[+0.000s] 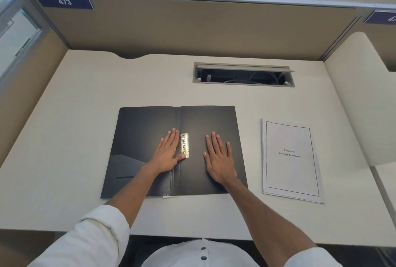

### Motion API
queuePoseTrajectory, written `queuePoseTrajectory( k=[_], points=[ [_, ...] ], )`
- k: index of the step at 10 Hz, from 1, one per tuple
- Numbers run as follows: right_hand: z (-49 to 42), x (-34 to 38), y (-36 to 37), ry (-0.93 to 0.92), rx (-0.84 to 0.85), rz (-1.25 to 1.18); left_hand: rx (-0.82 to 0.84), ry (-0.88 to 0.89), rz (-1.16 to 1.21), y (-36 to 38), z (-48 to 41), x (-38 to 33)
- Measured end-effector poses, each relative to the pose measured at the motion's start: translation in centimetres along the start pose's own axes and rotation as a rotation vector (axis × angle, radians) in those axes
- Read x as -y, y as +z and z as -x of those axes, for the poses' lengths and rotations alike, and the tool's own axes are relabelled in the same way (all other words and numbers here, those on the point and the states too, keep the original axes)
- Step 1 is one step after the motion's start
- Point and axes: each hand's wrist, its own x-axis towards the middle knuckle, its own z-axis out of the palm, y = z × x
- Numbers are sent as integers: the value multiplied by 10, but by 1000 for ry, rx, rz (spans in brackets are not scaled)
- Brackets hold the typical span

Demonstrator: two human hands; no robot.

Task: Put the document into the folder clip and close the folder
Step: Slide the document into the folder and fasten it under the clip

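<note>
A black folder (210, 121) lies wide open and flat on the desk in front of me. Its metal clip (184, 145) runs along the spine, near the middle. My left hand (168, 153) rests palm down on the left cover, thumb touching the clip's lower end. My right hand (218, 157) lies flat on the right cover, fingers spread, holding nothing. The white stapled document (291, 159), titled "Chapter 6", lies on the desk to the right of the folder, apart from it.
The beige desk (85, 116) is bounded by brown partition walls at the back and left. An open cable tray (243, 75) is sunk into the desk behind the folder. A raised side panel (360, 95) stands at the right. Two plants sit above the partition.
</note>
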Motion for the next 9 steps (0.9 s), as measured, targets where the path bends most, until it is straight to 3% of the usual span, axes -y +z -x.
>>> queuePoseTrajectory(
  k=[4,8,9],
  points=[
    [-1,-1,2,-2,0,8,20,16,213,-11,1,4],
    [0,-4,2,-16,3,-14,-120,113,277,-13,15,6],
    [-1,-5,3,-17,-6,-12,-288,131,294,-25,11,1]
  ],
)
